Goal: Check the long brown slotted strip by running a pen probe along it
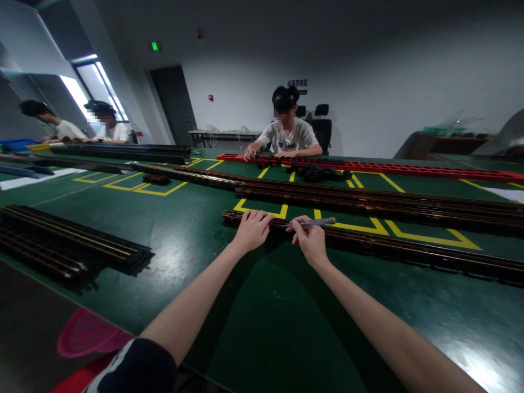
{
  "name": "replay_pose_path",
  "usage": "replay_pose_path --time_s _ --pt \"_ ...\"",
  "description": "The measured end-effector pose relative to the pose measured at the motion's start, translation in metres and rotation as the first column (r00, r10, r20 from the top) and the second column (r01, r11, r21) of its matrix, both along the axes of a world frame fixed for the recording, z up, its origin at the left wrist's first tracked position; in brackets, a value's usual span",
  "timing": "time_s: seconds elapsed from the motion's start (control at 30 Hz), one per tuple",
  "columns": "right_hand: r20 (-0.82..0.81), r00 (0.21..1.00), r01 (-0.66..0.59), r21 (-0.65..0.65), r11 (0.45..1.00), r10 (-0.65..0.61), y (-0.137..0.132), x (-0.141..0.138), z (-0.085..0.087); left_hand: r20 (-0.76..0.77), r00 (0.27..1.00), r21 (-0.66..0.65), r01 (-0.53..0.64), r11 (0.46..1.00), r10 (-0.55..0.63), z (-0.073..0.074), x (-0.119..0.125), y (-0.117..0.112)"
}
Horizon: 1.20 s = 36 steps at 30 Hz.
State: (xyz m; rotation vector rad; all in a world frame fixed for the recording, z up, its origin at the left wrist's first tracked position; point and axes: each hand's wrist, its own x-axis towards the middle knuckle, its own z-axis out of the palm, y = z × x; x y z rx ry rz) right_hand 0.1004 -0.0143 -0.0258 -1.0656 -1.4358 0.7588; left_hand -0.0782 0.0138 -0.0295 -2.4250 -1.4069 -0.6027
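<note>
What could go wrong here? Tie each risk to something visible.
The slim, pale, pen-shaped tool in the right hand points toward the left hand, so a slip might jab its fingers.
Both hands are near one end of the long, dark, glossy workpiece, so the rest might swing if bumped.
The stack of dark, narrow strips at left lies close to the edge of the green tabletop and could fall if knocked.

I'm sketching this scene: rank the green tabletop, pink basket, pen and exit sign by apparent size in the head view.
1. Green tabletop
2. Pink basket, partly hidden
3. Pen in the right hand
4. Exit sign
</note>
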Motion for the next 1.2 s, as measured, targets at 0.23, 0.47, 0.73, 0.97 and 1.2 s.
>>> replay_pose_path --time_s 0.23,0.47,0.73,0.97,1.2 --pt "0.006 1.0 -0.003 0.01 1.0 0.003 -0.0004 -0.0006 -0.0006 0.016 1.0 -0.018 0.002 1.0 -0.002 0.0012 0.0002 -0.0007" --pt "0.008 1.0 0.027 0.033 0.999 -0.027 -0.0029 -0.0035 0.0025 0.045 0.999 -0.023 -0.014 1.0 0.015 0.0001 -0.0016 0.0006" --pt "0.022 1.0 -0.002 0.017 1.0 0.002 -0.001 -0.0004 0.0008 0.076 0.996 -0.025 -0.046 0.999 0.048 0.0036 0.0002 -0.0027" --pt "0.016 0.999 -0.039 -0.001 0.999 0.039 -0.0007 0.0001 0.0009 0.115 0.986 -0.019 -0.12 0.993 0.122 0.0038 -0.001 -0.0014" --pt "0.021 1.0 -0.019 -0.004 1.0 0.019 -0.0033 -0.0006 0.0024 0.157 0.984 -0.04 -0.075 0.996 0.081 0.0039 -0.0036 -0.0004"
